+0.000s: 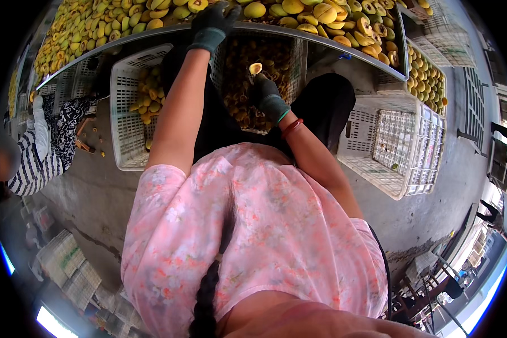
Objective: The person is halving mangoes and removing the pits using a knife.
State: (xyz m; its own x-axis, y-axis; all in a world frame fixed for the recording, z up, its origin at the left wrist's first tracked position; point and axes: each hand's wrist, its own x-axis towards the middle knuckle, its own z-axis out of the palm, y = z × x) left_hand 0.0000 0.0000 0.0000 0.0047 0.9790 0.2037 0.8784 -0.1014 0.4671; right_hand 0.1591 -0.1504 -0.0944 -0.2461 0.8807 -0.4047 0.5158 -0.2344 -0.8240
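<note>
My gloved left hand (213, 23) reaches over the rim of a metal sorting table (114, 46) heaped with halved yellow-green fruit (134, 20). Its fingers are apart, beside the fruit. My gloved right hand (265, 93) is lower, above a crate of dark fruit scraps (248, 48) between my legs. It is closed round a small tool whose end shows a pale, yellow-rimmed piece (255, 68); much of the tool is hidden in the glove.
A crate of yellow fruit (147, 90) stands left of me. An empty white crate (394, 146) is at my right, with a fruit-filled crate (422, 73) behind it. A co-worker in striped and patterned clothing (36, 163) sits at the far left.
</note>
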